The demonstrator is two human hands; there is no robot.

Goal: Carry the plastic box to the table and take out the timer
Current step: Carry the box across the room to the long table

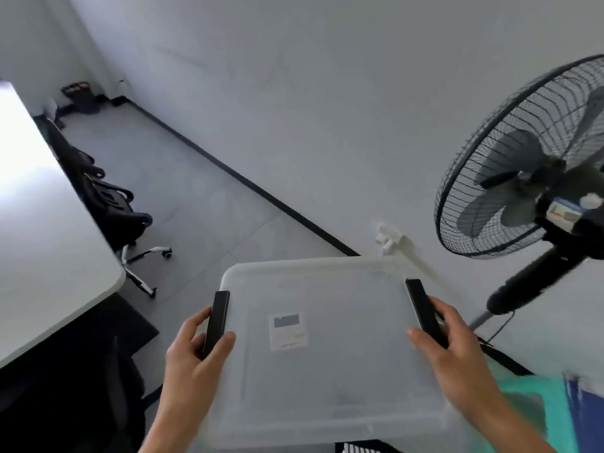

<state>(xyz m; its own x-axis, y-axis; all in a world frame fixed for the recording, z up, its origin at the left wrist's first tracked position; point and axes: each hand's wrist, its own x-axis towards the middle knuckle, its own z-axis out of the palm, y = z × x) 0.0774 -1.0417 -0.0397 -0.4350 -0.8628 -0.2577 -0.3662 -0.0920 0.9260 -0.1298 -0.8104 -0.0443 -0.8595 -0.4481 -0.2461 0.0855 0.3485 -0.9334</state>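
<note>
A translucent plastic box (327, 371) with a closed lid is held in front of me, above the floor. My left hand (192, 354) grips its left side around a black latch (216, 322). My right hand (457, 348) grips the right side at the other black latch (423, 308). Through the lid a white timer (288, 331) with a grey screen shows dimly inside the box. The white table (49, 240) lies to my left, apart from the box.
A black standing fan (529, 178) stands close on the right, its pole beside the box. Black office chairs (114, 204) line the table's far edge. A white wall with a power strip (389, 238) is ahead. Teal and blue items (555, 410) sit at lower right.
</note>
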